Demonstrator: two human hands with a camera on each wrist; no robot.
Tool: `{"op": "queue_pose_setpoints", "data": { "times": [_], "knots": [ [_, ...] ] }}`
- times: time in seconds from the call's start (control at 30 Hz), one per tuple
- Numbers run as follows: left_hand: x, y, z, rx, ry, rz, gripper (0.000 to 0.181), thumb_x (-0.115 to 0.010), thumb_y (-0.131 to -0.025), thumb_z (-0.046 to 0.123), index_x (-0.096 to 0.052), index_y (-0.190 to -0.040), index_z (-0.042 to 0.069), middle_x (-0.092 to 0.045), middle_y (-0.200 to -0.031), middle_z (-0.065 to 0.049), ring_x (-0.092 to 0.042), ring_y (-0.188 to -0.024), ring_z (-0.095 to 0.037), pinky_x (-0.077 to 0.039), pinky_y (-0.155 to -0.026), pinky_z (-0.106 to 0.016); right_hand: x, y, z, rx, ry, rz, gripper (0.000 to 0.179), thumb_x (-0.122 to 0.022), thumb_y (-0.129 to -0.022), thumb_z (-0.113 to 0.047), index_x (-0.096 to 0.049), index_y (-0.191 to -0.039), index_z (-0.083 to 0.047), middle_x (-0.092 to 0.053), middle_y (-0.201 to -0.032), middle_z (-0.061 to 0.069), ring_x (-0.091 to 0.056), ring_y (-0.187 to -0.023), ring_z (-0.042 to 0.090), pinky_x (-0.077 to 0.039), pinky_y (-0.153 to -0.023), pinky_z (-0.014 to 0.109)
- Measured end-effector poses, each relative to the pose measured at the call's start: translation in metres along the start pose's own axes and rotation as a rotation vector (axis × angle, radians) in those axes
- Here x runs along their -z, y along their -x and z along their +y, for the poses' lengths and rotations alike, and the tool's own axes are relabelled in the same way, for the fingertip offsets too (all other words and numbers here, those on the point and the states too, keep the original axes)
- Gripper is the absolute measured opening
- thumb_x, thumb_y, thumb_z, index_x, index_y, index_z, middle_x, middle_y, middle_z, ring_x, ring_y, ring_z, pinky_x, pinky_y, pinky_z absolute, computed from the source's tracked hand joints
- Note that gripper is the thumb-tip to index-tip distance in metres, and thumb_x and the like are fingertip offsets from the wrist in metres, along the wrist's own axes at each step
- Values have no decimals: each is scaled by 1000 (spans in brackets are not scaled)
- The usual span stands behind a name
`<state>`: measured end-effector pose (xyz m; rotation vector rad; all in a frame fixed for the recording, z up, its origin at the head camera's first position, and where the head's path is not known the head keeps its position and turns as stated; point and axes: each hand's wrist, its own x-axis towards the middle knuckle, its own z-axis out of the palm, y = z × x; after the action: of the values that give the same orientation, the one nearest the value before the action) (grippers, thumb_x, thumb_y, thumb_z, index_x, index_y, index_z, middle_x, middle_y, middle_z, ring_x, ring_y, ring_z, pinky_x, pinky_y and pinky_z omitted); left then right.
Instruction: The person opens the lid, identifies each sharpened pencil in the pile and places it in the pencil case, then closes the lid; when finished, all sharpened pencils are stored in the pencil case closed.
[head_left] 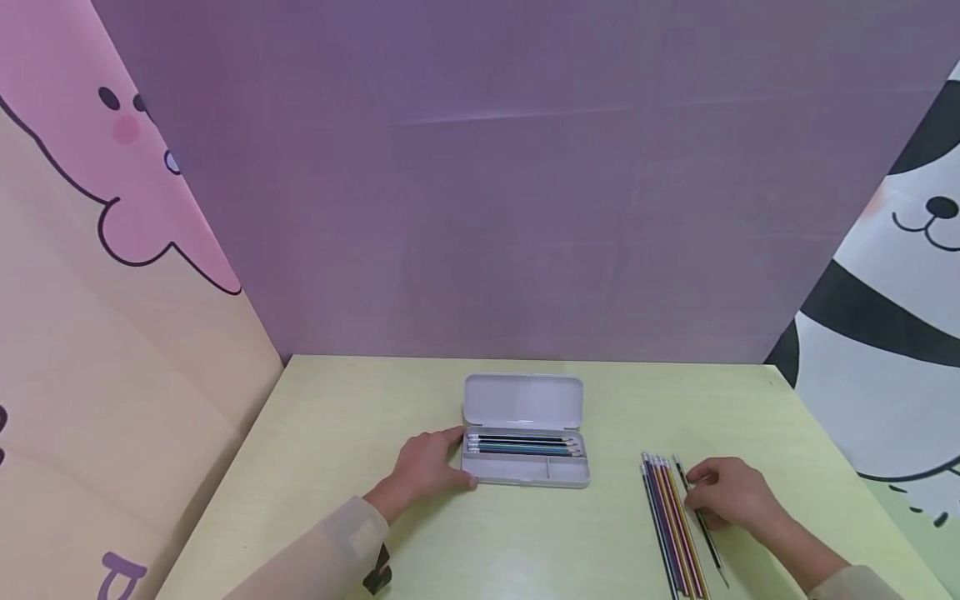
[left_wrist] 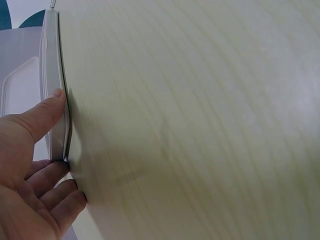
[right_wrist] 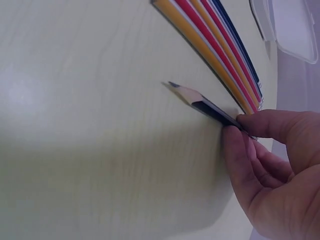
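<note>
A pale pencil case (head_left: 492, 471) lies with its lid (head_left: 523, 400) raised, and several pencils (head_left: 525, 447) rest in its back compartment. At the case's left end is my left hand (head_left: 429, 464), its thumb against the front side and its index finger at the back left corner, holding the case. My right hand (head_left: 735, 493) pinches a dark pencil (right_wrist: 215, 111) between thumb and index finger. That pencil's sharpened tip points toward me, low over the table. Just left of it lies a row of several coloured pencils (head_left: 667, 525), side by side.
Everything lies on a light wood-grain table (head_left: 360, 392). A purple panel (head_left: 465, 208) rises behind its far edge. Printed walls flank the table, a pink figure (head_left: 67, 100) on the left and a panda (head_left: 900, 275) on the right.
</note>
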<state>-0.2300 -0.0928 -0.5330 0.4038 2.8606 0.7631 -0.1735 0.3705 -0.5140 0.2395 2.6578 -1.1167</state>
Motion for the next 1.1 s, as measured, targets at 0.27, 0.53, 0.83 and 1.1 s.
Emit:
{"op": "queue_pose_setpoints", "data": {
  "times": [0.27, 0.53, 0.83, 1.1],
  "knots": [
    [0, 0, -1, 7, 0, -3, 88, -89, -73, 48, -56, -148, 14, -67, -137, -11, -62, -123, -36, -51, -101, -54, 1, 2, -1, -7, -80, -6, 39, -76, -85, -8, -65, -115, 14, -75, -92, 12, -72, -73, 20, -62, -64, 37],
    [0, 2, 0, 28, 10, -20, 89, -89, -74, 48, -55, -149, 16, -65, -140, -10, -61, -126, -37, -50, -103, -56, 10, -3, -12, 110, -62, -39, 35, -70, -91, -10, -66, -120, 9, -71, -96, 10, -67, -77, 19, -62, -64, 36],
    [1, 2, 1, 26, 13, -17, 89, -90, -74, 47, -54, -150, 16, -64, -142, -10, -60, -127, -36, -50, -104, -55, 8, -24, -75, 330, -13, -72, 29, -70, -94, -9, -68, -120, 2, -70, -97, 9, -65, -82, 18, -61, -65, 35],
    [0, 0, 1, 13, 17, -9, 88, -90, -74, 47, -55, -149, 15, -65, -140, -10, -61, -123, -36, -50, -102, -55, -18, -57, -141, 518, 61, -121, 21, -70, -93, -6, -73, -114, -2, -71, -92, 5, -64, -80, 17, -59, -65, 32]
  ]
}}
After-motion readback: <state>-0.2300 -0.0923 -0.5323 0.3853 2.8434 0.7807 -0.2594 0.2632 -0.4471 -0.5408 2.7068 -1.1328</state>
